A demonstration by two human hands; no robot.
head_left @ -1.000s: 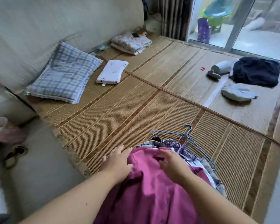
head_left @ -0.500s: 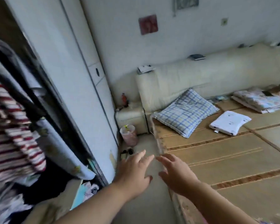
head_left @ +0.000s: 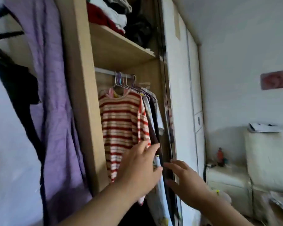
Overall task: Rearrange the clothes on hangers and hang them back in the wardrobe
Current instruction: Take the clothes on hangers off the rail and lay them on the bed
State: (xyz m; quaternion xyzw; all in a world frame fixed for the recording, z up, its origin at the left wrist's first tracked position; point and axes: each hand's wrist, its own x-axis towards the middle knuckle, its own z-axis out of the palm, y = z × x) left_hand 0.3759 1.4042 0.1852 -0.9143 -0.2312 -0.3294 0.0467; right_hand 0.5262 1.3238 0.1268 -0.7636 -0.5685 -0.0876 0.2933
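Head view, only one; landmark = striped top (head_left: 121,121).

- Striped top: red and white, hangs on a hanger from the rail (head_left: 104,71) inside the open wardrobe (head_left: 82,95). It is the leftmost piece on that rail.
- Hangers (head_left: 121,82): bunched on the rail right above the striped top.
- Dark garment (head_left: 153,128): just right of the striped top, pressed against it.
- Pale blue garment (head_left: 160,193): right of the striped top and hanging lower than its hem.
- Left hand (head_left: 137,170): over the striped top's lower right part. Fingers (head_left: 152,147) are straight and spread, with the tips at the dark garment's edge. It grips nothing. Frame is blurred, so I can't tell whether it touches the cloth.
- Right hand (head_left: 188,183): right of the striped top and below its hem level, in front of the dark clothes at the sliding door (head_left: 180,111) edge. Fingers (head_left: 175,163) are extended and apart, holding nothing.
- Shelf (head_left: 118,51): above the striped top, with folded clothes (head_left: 108,15) piled on it.
- Purple garment (head_left: 55,111): left of the striped top, hanging outside the wardrobe's side panel.
- Far right of the striped top: a red bottle (head_left: 220,154) on a low cream unit, and a red picture (head_left: 275,79) on the wall.
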